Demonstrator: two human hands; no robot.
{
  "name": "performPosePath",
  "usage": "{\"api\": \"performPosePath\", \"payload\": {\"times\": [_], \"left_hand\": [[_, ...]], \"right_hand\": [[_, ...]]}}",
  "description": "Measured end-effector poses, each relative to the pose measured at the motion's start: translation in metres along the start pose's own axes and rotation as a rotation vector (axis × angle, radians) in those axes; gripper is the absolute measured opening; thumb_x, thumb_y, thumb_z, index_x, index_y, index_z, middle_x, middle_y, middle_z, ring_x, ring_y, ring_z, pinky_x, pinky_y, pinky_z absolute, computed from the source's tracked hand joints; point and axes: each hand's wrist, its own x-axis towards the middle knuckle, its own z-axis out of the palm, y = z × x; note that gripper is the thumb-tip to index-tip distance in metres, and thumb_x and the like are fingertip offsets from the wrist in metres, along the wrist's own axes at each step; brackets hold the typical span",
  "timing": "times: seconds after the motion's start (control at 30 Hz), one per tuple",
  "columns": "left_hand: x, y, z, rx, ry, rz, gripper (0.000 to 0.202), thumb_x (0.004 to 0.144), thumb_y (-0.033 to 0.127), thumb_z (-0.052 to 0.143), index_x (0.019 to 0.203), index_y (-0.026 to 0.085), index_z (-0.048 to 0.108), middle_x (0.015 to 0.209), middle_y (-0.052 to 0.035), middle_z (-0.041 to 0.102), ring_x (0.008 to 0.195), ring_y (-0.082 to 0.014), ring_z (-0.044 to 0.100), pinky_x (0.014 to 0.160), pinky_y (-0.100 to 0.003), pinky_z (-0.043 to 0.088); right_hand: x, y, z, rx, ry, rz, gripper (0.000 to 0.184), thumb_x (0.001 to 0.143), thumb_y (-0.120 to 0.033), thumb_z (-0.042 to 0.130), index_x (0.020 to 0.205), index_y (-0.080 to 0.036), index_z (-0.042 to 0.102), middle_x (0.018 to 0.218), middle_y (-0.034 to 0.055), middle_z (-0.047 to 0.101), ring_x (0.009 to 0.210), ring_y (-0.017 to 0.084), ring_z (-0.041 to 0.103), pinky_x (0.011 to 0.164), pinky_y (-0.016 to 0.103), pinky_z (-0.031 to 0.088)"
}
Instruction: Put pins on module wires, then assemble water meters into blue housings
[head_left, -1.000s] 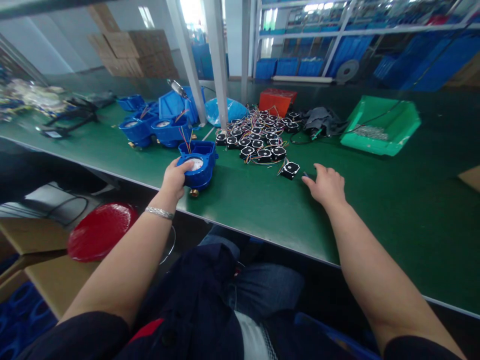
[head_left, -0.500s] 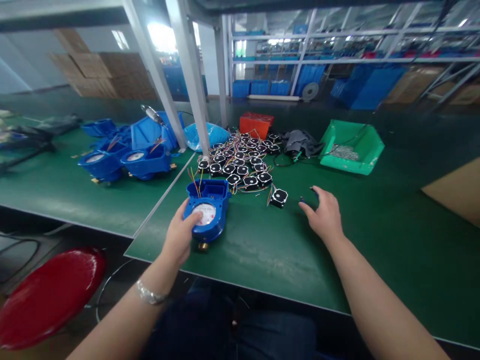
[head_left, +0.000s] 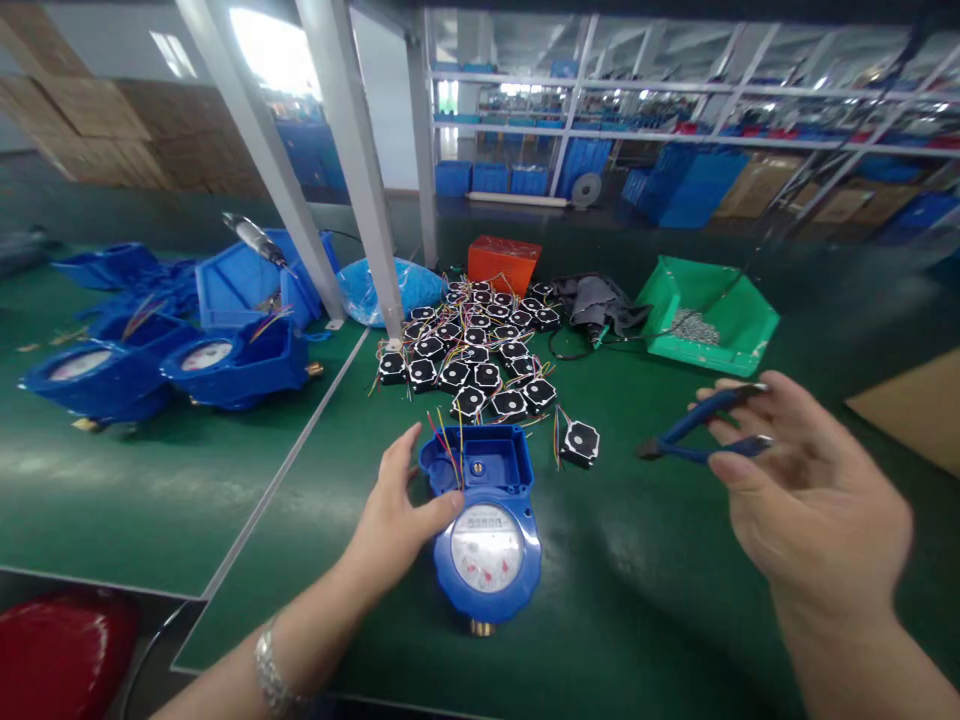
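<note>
My left hand (head_left: 394,510) grips the left side of a blue water meter (head_left: 487,530) that lies on the green table (head_left: 660,600). The meter has a white round dial and an open box at its far end with coloured wires sticking out. My right hand (head_left: 802,490) is raised above the table at the right, closed on a small pair of blue-handled pliers (head_left: 701,440) whose tip points left. A single black square module (head_left: 581,442) with wires lies between the meter and the pliers.
A heap of black wired modules (head_left: 480,350) lies behind the meter. Two blue meters (head_left: 225,365) stand at the left. Behind are an orange box (head_left: 504,262), a green bin of screws (head_left: 709,322), grey posts (head_left: 360,180) and a red stool (head_left: 67,650).
My left hand has pulled the blue meter toward me to the table's front. My right hand picked the pliers up off the table and lifted them.
</note>
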Motion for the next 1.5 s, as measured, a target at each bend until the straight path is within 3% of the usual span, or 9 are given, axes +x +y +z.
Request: {"api": "performPosePath", "payload": {"times": [0.07, 0.17, 0.23, 0.33, 0.47, 0.93, 1.5], "left_hand": [[0.023, 0.003, -0.006, 0.063, -0.141, 0.048, 0.075, 0.055, 0.030, 0.072, 0.123, 0.021, 0.040, 0.130, -0.0117, 0.042, 0.119, -0.0299, 0.039, 0.100, -0.043, 0.028], [0.042, -0.001, -0.006, -0.031, -0.411, 0.058, 0.062, 0.059, 0.032, 0.069, 0.115, 0.020, 0.044, 0.109, -0.0103, 0.058, 0.097, -0.0279, 0.056, 0.087, -0.043, 0.041], [0.045, -0.008, -0.003, -0.137, -0.464, 0.085, 0.058, 0.060, 0.036, 0.068, 0.111, 0.020, 0.044, 0.097, -0.0090, 0.061, 0.085, -0.0260, 0.060, 0.079, -0.041, 0.045], [0.044, -0.021, 0.000, -0.238, -0.449, 0.146, 0.065, 0.056, 0.042, 0.070, 0.111, 0.020, 0.040, 0.096, -0.0096, 0.060, 0.086, -0.0269, 0.059, 0.078, -0.039, 0.045], [0.044, -0.030, -0.003, -0.265, -0.502, 0.180, 0.069, 0.058, 0.045, 0.068, 0.114, 0.021, 0.036, 0.104, -0.0107, 0.056, 0.095, -0.0287, 0.055, 0.084, -0.040, 0.042], [0.044, -0.025, -0.006, -0.268, -0.536, 0.138, 0.060, 0.064, 0.036, 0.065, 0.115, 0.025, 0.036, 0.101, -0.0073, 0.057, 0.090, -0.0256, 0.057, 0.077, -0.037, 0.045], [0.040, -0.022, -0.001, -0.333, -0.453, 0.071, 0.059, 0.060, 0.038, 0.066, 0.111, 0.022, 0.040, 0.098, -0.0070, 0.059, 0.087, -0.0257, 0.057, 0.074, -0.035, 0.045]], "right_hand": [[0.013, -0.022, 0.022, 0.209, -0.116, -0.004, 0.049, 0.066, -0.022, 0.067, 0.111, -0.030, 0.053, 0.116, 0.0033, 0.051, 0.111, 0.026, 0.047, 0.098, 0.048, 0.037], [0.023, -0.038, 0.058, 0.379, -0.287, 0.057, 0.047, 0.065, -0.025, 0.069, 0.109, -0.027, 0.053, 0.110, 0.0053, 0.054, 0.108, 0.026, 0.049, 0.093, 0.047, 0.042], [0.021, -0.038, 0.077, 0.423, -0.370, 0.136, 0.047, 0.065, -0.027, 0.069, 0.108, -0.027, 0.052, 0.108, 0.0056, 0.055, 0.105, 0.024, 0.051, 0.088, 0.044, 0.046], [0.013, -0.029, 0.095, 0.453, -0.416, 0.229, 0.047, 0.066, -0.025, 0.069, 0.109, -0.026, 0.051, 0.107, 0.0050, 0.055, 0.102, 0.022, 0.053, 0.086, 0.039, 0.048], [0.006, -0.020, 0.104, 0.453, -0.401, 0.256, 0.044, 0.067, -0.023, 0.067, 0.108, -0.025, 0.052, 0.107, 0.0045, 0.055, 0.101, 0.020, 0.053, 0.087, 0.038, 0.047], [0.002, -0.010, 0.113, 0.328, -0.509, 0.227, 0.044, 0.069, -0.026, 0.066, 0.110, -0.028, 0.050, 0.108, 0.0036, 0.054, 0.102, 0.020, 0.052, 0.087, 0.037, 0.047], [-0.006, -0.004, 0.115, 0.279, -0.423, 0.217, 0.046, 0.068, -0.029, 0.067, 0.109, -0.026, 0.046, 0.109, 0.0046, 0.053, 0.103, 0.020, 0.051, 0.087, 0.039, 0.048]]}}
